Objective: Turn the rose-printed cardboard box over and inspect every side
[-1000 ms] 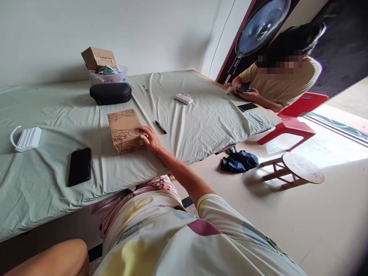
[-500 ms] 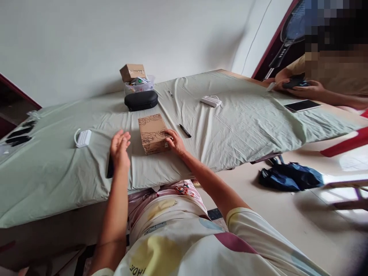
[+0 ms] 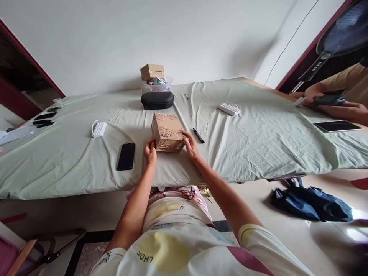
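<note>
Looks like we're at the gripping step: left hand point(image 3: 150, 153) at the box's point(image 3: 169, 129) 8 o'clock, right hand point(image 3: 191, 147) at 4, fingers half-curled onto it; lifting'd want even pressure.

left hand point(image 3: 150, 152) + right hand point(image 3: 190, 146) | holding cardboard box point(image 3: 169, 127) | black phone point(image 3: 125, 156) nearby

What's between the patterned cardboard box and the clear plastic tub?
In the head view, the black hard case lies between them: beyond the patterned cardboard box and in front of the clear plastic tub.
</note>
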`<state>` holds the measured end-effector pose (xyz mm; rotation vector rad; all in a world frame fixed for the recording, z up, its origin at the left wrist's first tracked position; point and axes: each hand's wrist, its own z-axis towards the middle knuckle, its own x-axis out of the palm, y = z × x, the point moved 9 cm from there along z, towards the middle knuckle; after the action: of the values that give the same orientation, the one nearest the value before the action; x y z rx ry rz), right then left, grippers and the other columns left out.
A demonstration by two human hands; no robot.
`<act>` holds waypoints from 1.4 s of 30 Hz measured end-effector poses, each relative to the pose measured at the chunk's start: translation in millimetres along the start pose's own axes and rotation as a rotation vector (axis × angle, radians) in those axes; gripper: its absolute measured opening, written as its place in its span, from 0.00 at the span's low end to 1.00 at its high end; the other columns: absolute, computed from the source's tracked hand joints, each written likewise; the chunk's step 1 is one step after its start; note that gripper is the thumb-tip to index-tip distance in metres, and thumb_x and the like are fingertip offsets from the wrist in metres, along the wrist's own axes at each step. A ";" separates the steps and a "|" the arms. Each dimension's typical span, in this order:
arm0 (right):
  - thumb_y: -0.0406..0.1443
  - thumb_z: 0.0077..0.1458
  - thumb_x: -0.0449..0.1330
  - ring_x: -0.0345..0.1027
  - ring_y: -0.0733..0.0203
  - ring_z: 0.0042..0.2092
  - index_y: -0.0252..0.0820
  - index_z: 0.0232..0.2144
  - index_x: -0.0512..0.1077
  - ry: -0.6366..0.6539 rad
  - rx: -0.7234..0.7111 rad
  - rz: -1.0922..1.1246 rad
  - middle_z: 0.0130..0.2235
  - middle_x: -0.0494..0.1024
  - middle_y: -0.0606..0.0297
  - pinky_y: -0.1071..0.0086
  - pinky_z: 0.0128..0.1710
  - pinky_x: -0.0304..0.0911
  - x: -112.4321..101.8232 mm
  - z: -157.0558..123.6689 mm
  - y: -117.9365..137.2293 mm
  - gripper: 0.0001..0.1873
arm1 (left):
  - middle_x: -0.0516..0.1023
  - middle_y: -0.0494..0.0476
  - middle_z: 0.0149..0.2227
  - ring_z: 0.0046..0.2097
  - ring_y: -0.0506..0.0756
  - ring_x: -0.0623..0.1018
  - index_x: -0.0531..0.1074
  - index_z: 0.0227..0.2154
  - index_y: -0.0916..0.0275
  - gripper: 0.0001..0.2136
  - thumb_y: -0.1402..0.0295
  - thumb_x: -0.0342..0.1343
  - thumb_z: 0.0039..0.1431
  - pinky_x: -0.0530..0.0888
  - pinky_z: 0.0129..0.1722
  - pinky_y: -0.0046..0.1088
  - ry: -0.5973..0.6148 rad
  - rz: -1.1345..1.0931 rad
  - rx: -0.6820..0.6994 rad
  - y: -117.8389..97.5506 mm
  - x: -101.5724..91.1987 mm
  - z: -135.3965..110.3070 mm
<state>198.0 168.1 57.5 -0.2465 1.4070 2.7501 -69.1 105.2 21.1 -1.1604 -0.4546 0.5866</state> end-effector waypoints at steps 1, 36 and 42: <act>0.64 0.65 0.54 0.73 0.46 0.60 0.50 0.58 0.74 0.007 0.020 0.023 0.59 0.79 0.56 0.54 0.58 0.74 0.6 0.1 -2.4 0.34 | 0.84 0.64 0.50 0.56 0.61 0.82 0.77 0.42 0.60 0.14 0.56 0.53 0.69 0.76 0.62 0.39 -0.014 -0.026 0.018 -1.2 -2.2 0.4; 0.46 0.57 0.70 0.77 0.56 0.40 0.44 0.39 0.72 0.368 0.112 -0.392 0.42 0.83 0.60 0.65 0.42 0.71 29.0 -8.1 -17.5 0.16 | 0.76 0.64 0.67 0.68 0.62 0.76 0.66 0.69 0.60 0.27 0.67 0.57 0.69 0.71 0.70 0.43 0.303 0.272 0.051 -1.8 31.8 -15.0; 0.40 0.61 0.65 0.78 0.56 0.38 0.45 0.43 0.76 0.404 0.124 -0.378 0.38 0.85 0.62 0.66 0.41 0.70 27.7 -8.8 -13.7 0.09 | 0.71 0.64 0.71 0.72 0.62 0.70 0.65 0.70 0.60 0.28 0.65 0.58 0.67 0.66 0.74 0.43 0.292 0.219 0.180 -19.5 33.3 -19.4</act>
<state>173.3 168.1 37.0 -0.9947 1.4169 2.3774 -27.9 107.3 34.0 -1.1078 -0.0232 0.6214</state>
